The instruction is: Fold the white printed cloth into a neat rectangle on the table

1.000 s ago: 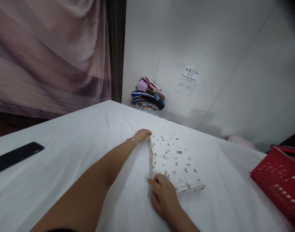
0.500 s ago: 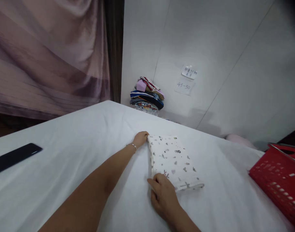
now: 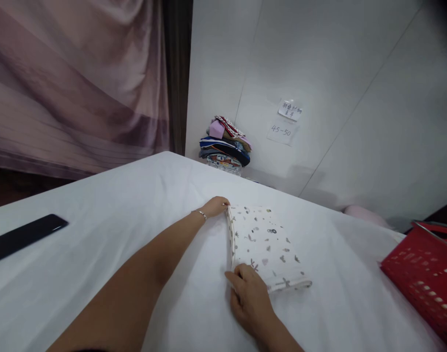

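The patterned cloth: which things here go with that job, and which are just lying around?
Part of the job:
cloth, folded
left hand, at its far corner
right hand, at its near corner
white sheet, underneath

Seemingly just lying around:
black slab
red basket
clothes pile

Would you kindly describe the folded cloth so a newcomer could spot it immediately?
Find the large white sheet, then the left hand and right hand. Both are at one edge of the folded cloth. Its scattered prints set it apart from the plain sheet.
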The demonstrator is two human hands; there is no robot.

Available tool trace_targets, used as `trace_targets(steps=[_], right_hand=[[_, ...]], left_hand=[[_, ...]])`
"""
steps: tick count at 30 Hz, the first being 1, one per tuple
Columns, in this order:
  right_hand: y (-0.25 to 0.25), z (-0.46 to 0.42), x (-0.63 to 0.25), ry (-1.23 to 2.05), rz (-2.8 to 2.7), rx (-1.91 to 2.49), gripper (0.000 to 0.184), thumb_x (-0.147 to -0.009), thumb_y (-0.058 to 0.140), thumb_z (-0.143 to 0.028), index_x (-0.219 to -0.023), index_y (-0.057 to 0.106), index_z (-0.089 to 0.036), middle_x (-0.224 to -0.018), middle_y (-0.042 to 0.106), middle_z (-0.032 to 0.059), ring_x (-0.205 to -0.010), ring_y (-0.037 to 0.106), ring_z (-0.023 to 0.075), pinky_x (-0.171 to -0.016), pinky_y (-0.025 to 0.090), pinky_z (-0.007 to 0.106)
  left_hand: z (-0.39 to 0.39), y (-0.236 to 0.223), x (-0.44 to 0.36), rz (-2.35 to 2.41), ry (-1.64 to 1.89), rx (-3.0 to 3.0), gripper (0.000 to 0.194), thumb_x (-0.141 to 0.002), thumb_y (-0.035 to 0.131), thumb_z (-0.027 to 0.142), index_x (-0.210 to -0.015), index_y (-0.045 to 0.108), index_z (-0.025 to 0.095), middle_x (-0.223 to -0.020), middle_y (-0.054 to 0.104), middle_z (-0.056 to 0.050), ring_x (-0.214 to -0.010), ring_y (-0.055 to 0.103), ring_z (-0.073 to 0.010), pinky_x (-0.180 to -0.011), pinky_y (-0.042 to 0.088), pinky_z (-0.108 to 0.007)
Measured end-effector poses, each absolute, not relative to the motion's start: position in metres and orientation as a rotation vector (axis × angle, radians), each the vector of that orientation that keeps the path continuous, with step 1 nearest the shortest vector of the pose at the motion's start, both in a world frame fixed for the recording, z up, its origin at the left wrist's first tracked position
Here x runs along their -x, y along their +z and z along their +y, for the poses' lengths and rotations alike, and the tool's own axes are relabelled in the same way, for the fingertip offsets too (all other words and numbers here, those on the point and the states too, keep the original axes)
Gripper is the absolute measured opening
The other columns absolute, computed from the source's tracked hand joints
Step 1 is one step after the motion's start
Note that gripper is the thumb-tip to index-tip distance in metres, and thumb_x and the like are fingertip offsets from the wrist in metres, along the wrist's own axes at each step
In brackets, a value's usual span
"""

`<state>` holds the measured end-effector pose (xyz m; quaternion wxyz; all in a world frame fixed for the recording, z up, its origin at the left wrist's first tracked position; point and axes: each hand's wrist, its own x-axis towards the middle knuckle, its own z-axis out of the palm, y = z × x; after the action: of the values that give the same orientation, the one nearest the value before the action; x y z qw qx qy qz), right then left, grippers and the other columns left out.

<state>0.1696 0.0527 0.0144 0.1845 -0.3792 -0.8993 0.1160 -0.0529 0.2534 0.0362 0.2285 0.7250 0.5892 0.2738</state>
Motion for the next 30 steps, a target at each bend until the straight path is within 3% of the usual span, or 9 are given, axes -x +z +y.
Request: trace_targets(steps=[5, 15, 19, 23, 26, 30], right_hand=[[0.013, 0.051, -0.170, 0.322, -2.538, 1.076, 0.044, -0.069, 0.046, -0.007, -0.109, 0.054, -0.022, -0.092, 0.049, 0.0047, -0.084, 0.046, 0.0186, -0.071, 0.038, 0.031], [0.016, 0.052, -0.170, 0.345, -2.526, 1.097, 0.041, -0.071, 0.046, -0.008, -0.108, 0.055, -0.023, -0.091, 0.048, 0.0039, -0.083, 0.045, 0.0179, -0.071, 0.037, 0.029], [0.015, 0.053, -0.169, 0.342, -2.528, 1.096, 0.039, -0.070, 0.047, -0.009, -0.105, 0.056, -0.024, -0.090, 0.047, 0.0034, -0.083, 0.044, 0.0176, -0.071, 0.036, 0.029], [0.016, 0.054, -0.168, 0.331, -2.535, 1.096, 0.036, -0.068, 0.047, -0.009, -0.100, 0.056, -0.023, -0.089, 0.047, 0.0028, -0.082, 0.043, 0.0172, -0.069, 0.035, 0.029], [0.017, 0.054, -0.168, 0.309, -2.537, 1.096, 0.036, -0.068, 0.046, -0.009, -0.100, 0.056, -0.023, -0.091, 0.046, 0.0031, -0.082, 0.043, 0.0172, -0.069, 0.034, 0.029], [0.018, 0.054, -0.167, 0.275, -2.532, 1.102, 0.034, -0.069, 0.046, -0.010, -0.099, 0.057, -0.022, -0.090, 0.046, 0.0028, -0.082, 0.043, 0.0169, -0.069, 0.034, 0.028]], left_hand=[[0.256, 0.032, 0.045, 1.702, 0.790, -2.080, 0.021, -0.079, 0.049, 0.021, -0.088, 0.068, 0.020, -0.098, 0.067, -0.002, -0.092, 0.058, -0.0167, -0.084, 0.042, -0.026], [0.258, 0.018, 0.050, 1.834, 0.721, -2.050, 0.019, -0.075, 0.051, 0.019, -0.084, 0.068, 0.019, -0.089, 0.069, -0.002, -0.085, 0.061, -0.0173, -0.076, 0.045, -0.025], [0.245, 0.034, 0.045, 1.799, 0.749, -2.107, 0.035, -0.079, 0.046, 0.018, -0.110, 0.062, 0.020, -0.113, 0.063, -0.004, -0.101, 0.058, -0.0167, -0.087, 0.043, -0.026], [0.219, 0.028, 0.021, 1.492, 0.783, -2.532, 0.040, -0.087, 0.042, 0.034, -0.126, 0.050, 0.023, -0.136, 0.046, -0.003, -0.127, 0.038, -0.0182, -0.107, 0.026, -0.033], [0.203, 0.010, 0.006, 1.371, 0.634, -2.687, 0.042, -0.091, 0.035, 0.039, -0.129, 0.045, 0.024, -0.141, 0.041, -0.004, -0.132, 0.029, -0.0197, -0.109, 0.019, -0.041], [0.196, -0.003, 0.004, 1.484, 0.571, -2.618, 0.042, -0.094, 0.026, 0.035, -0.131, 0.043, 0.024, -0.143, 0.037, -0.004, -0.134, 0.025, -0.0193, -0.108, 0.019, -0.044]])
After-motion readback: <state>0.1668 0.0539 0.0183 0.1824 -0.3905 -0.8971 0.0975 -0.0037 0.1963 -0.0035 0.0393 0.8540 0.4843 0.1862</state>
